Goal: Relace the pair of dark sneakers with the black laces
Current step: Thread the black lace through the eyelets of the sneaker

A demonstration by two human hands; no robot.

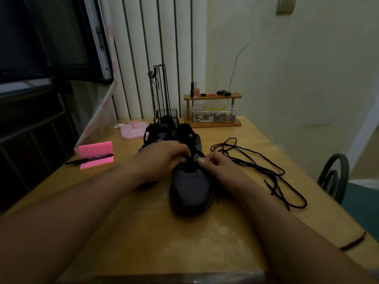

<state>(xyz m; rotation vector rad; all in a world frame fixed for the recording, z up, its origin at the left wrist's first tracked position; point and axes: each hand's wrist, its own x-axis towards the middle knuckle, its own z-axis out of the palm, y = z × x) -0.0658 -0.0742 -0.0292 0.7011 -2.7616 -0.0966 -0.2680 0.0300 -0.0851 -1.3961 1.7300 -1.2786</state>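
Note:
A dark sneaker (pixel 190 187) stands in the middle of the wooden table (pixel 143 232), toe toward me. The second dark sneaker (pixel 158 134) lies behind it to the left, partly hidden by my left hand. My left hand (pixel 162 160) rests on the near sneaker's lace area, fingers pinched at the eyelets. My right hand (pixel 217 165) pinches a black lace end at the same spot. A loose black lace (pixel 264 171) lies in coils on the table to the right of my right hand.
A pink stand (pixel 96 154) with a black marker (pixel 90 158) sits at the left. A pink tray (pixel 133 130), a black wire rack (pixel 162 99) and a wooden shelf (pixel 213 111) with small items stand at the back. A chair (pixel 334 177) is at the right.

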